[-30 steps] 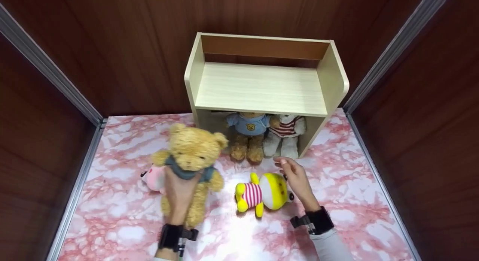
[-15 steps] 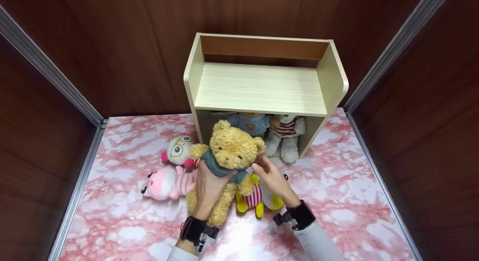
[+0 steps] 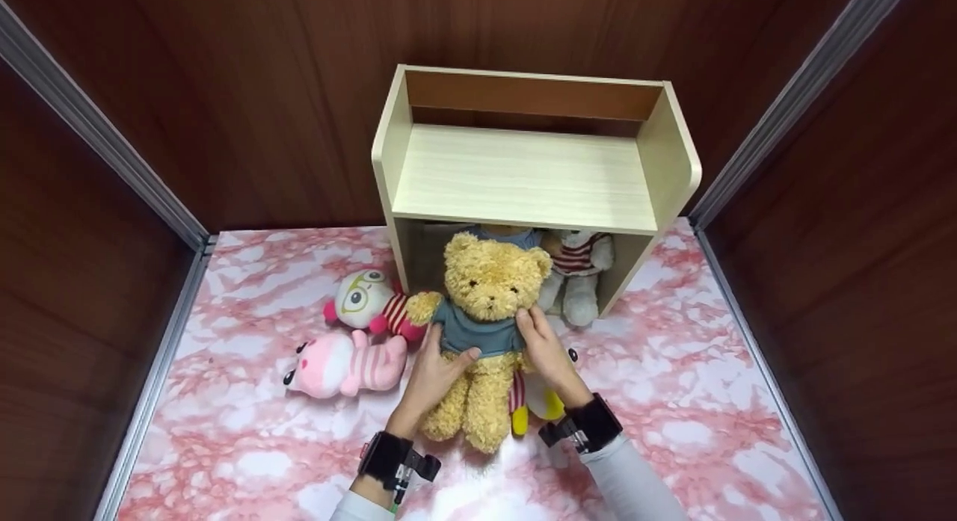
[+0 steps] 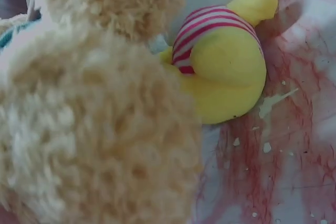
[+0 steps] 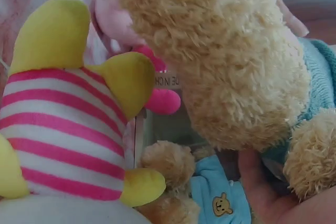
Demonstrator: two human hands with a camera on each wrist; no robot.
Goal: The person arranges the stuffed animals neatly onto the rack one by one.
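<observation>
A golden teddy bear (image 3: 490, 278) in a teal shirt is held upright between my two hands in front of the shelf unit. My left hand (image 3: 434, 375) grips its body at the shirt's lower side, thumb across the front. On the other side my right hand (image 3: 549, 353) holds the bear by the shirt near its arm, fingers up by the chin. Beneath and behind the bear lies a yellow plush toy (image 5: 60, 129) in a pink-striped shirt, partly hidden in the head view. In the left wrist view the bear's fur (image 4: 100, 124) fills the near side and hides my hand.
The pale wooden shelf unit (image 3: 523, 173) stands at the back. Its lower compartment holds a bear in a blue shirt (image 5: 220, 192), mostly covered, and a grey plush (image 3: 579, 270) in a striped top. A pink plush (image 3: 329, 364) and a panda-like plush (image 3: 362, 297) lie left.
The golden bear has moved right, from above the pink plush to before the shelf, and turned upright. My right hand has come over from the yellow plush and taken hold of it.
</observation>
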